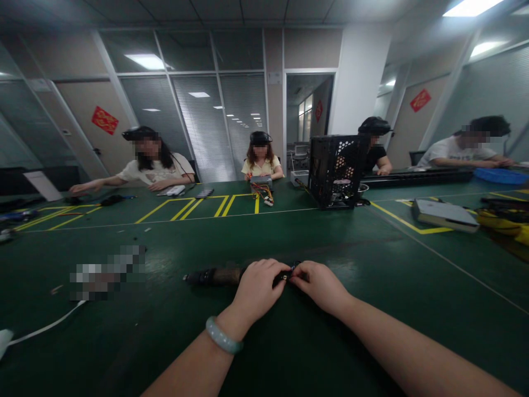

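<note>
On the green table lies a long, dark cylindrical tool (225,276) that looks like an electric screwdriver. It has a narrow tip on the left and a brownish body. My left hand (259,284) is closed over its right end, with thumb and forefinger pinched near a small black part with a shiny spot (285,277). My right hand (320,284) meets it there, fingertips pinched together beside that part. What the right fingers hold is hidden and too small to name. A pale green bangle (223,335) circles my left wrist.
A black computer case (334,172) stands beyond my hands. A blurred-out object (105,273) with a white cable (45,329) lies at left. A flat grey box (445,215) is at right. Several people sit across the green table (185,353), one with a grey wired box (261,180).
</note>
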A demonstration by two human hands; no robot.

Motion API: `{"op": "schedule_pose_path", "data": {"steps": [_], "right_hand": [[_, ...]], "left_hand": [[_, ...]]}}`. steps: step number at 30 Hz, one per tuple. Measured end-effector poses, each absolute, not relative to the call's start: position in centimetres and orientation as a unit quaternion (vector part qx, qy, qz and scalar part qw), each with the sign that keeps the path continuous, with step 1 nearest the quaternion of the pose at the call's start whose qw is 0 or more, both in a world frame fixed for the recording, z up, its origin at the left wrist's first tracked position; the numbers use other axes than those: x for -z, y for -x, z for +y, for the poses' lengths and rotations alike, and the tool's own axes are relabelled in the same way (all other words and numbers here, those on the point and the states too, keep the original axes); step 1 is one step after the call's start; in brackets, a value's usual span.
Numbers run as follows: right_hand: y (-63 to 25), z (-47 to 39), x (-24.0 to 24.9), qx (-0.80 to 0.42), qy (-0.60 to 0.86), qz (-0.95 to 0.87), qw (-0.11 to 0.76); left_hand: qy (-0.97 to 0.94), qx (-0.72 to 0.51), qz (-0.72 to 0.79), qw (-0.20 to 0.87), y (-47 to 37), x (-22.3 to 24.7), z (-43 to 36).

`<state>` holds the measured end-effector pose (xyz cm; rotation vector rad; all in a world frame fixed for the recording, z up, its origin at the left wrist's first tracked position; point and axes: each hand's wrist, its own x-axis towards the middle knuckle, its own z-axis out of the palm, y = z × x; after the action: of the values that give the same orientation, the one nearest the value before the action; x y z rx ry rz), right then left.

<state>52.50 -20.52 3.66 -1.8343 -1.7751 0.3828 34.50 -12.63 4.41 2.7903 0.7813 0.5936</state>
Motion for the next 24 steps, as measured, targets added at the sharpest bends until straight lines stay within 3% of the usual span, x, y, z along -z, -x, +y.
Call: {"op": "schedule_pose_path", "data": {"steps": [24], "right_hand": [[-52.51, -20.53, -3.67, -0.139, 0.682, -0.661, 0.280]], "left_hand": [[-0.931, -0.180, 0.307, 0.088, -34.67, -4.44, -12.72]]}}
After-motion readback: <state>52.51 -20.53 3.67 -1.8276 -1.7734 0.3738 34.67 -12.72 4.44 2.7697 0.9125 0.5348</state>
